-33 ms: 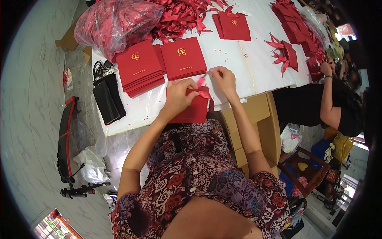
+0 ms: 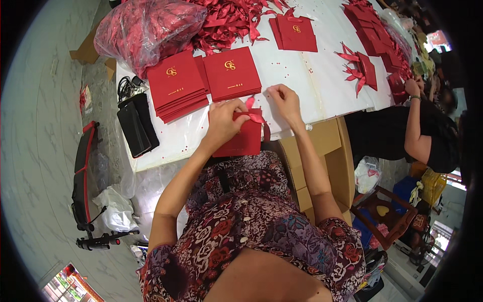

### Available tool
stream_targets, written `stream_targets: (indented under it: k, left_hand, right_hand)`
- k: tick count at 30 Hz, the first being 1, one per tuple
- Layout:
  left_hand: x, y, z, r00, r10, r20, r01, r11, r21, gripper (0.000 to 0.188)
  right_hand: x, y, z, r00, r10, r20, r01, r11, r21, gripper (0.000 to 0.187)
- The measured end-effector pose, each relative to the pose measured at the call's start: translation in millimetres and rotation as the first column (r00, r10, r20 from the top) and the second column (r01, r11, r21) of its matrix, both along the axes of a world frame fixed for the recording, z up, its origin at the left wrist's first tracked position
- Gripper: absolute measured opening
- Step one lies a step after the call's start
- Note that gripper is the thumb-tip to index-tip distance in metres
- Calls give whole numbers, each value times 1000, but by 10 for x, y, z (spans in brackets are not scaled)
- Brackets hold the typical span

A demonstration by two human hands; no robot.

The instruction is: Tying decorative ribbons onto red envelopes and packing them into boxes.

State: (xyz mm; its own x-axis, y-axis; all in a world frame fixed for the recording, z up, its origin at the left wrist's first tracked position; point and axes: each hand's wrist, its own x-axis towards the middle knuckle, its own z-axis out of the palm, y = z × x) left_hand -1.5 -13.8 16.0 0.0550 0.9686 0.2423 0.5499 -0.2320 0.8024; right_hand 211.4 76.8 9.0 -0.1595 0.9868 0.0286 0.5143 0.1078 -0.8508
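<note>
A red paper bag (image 2: pixel 245 142) lies flat at the table's near edge, in front of my body. My left hand (image 2: pixel 225 120) pinches a red ribbon (image 2: pixel 256 118) at the bag's upper edge, thumb against fingers. To the right, my right hand (image 2: pixel 286 102) is raised a little apart from the bag. Its thumb and fingers are closed together; whether a ribbon end is between them is too small to tell. Beyond my left hand are two stacks of flat red bags, the left stack (image 2: pixel 177 83) and the right stack (image 2: pixel 232 73), both with gold print.
A clear plastic bag of red ribbons (image 2: pixel 146 30) and a loose ribbon heap (image 2: pixel 226 25) occupy the far side. A black phone (image 2: pixel 133 128) lies at the left. More red bags (image 2: pixel 294 34) sit farther off. A cardboard box (image 2: pixel 332 166) stands right; a person in black (image 2: pixel 427 126) works beyond.
My left hand has shifted slightly left with the ribbon and bag. My right hand has moved slightly right, and the ribbon stretch near its fingers looks shorter.
</note>
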Motion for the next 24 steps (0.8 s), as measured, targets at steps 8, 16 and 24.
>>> stream_targets:
  k: [8,16,24]
  left_hand:
    - [-11,36,-18,994,90,-58,-91,996,-19,18]
    - [83,-26,-71,980,184,-71,-177,980,94,18]
    - [75,-63,-32,648,158,745,233,890,-391,35]
  right_hand:
    - [157,-521,224,927,335,168,-321,941,-106,16]
    - [-369,-722,378,943,332,-28,-285,848,448,12]
    - [-433,-820,196,725,666,177,-662,601,448,15]
